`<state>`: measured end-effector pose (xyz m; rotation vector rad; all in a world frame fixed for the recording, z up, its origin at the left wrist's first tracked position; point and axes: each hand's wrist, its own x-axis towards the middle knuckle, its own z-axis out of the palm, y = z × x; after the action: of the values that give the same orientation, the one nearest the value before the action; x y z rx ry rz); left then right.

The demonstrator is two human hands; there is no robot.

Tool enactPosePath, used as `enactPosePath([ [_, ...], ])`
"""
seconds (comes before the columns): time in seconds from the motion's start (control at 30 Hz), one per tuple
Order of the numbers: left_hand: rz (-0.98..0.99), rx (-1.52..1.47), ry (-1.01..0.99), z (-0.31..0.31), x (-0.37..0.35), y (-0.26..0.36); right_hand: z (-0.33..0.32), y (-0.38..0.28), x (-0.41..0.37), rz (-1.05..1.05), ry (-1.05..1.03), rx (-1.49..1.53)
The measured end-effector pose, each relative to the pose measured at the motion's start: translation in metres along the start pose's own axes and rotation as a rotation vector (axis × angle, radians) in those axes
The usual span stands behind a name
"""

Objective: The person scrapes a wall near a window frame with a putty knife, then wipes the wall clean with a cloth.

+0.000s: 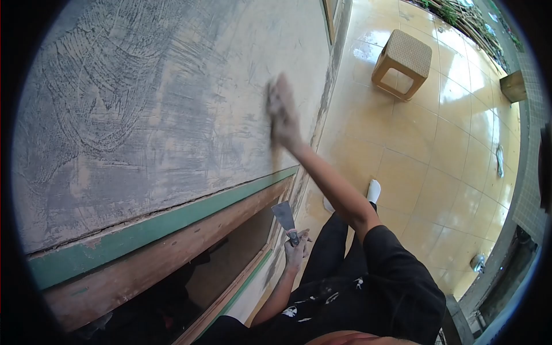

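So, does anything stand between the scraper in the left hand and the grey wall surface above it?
Nothing visible does. The left hand holds the scraper blade-up in open air; the right hand lies on the wall higher up.

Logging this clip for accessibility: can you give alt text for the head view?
The right hand, blurred, rests against a scuffed grey-and-yellow wall; the left hand grips a putty knife lower down. A woven stool stands on the glossy tiled floor.
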<state>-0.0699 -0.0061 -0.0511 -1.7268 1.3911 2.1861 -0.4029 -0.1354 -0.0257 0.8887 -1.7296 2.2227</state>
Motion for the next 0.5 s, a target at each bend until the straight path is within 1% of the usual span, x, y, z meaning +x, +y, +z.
enactPosePath([
  [0.03,0.011,0.017,-0.008,-0.001,0.000,-0.001,0.000,0.011,0.013,0.006,0.002,0.001],
  [0.07,0.010,0.017,-0.006,0.001,0.000,-0.004,-0.002,0.017,0.027,0.193,0.168,0.138],
  [0.1,0.000,0.012,0.014,0.000,-0.001,-0.005,-0.002,0.007,0.042,0.377,0.339,0.279],
  [0.17,0.015,0.009,0.027,-0.001,0.010,0.003,0.004,-0.054,0.005,-0.027,0.097,-0.174],
  [0.2,-0.015,-0.012,0.027,0.001,0.008,0.003,0.003,-0.050,0.006,-0.028,0.096,-0.175],
  [0.23,-0.053,-0.027,0.030,0.001,0.006,0.002,0.002,-0.047,0.004,-0.259,-0.026,-0.113],
  [0.3,-0.047,-0.034,0.046,0.002,0.009,-0.001,0.000,-0.043,-0.004,-0.714,-0.274,0.021],
  [0.33,-0.041,-0.024,0.037,0.000,0.010,0.000,0.000,-0.018,0.022,-0.513,-0.041,-0.116],
  [0.37,-0.033,-0.019,0.029,-0.001,0.010,-0.001,-0.014,-0.014,0.056,-0.160,0.047,-0.183],
  [0.4,-0.035,-0.022,0.033,0.001,0.012,-0.005,-0.015,-0.003,0.077,0.420,0.270,0.420],
  [0.43,-0.022,-0.034,0.056,0.003,0.012,-0.009,-0.013,-0.004,0.071,0.425,0.269,0.420],
  [0.5,0.006,-0.036,0.077,0.000,0.015,-0.003,0.000,-0.033,0.055,0.189,0.180,0.019],
])
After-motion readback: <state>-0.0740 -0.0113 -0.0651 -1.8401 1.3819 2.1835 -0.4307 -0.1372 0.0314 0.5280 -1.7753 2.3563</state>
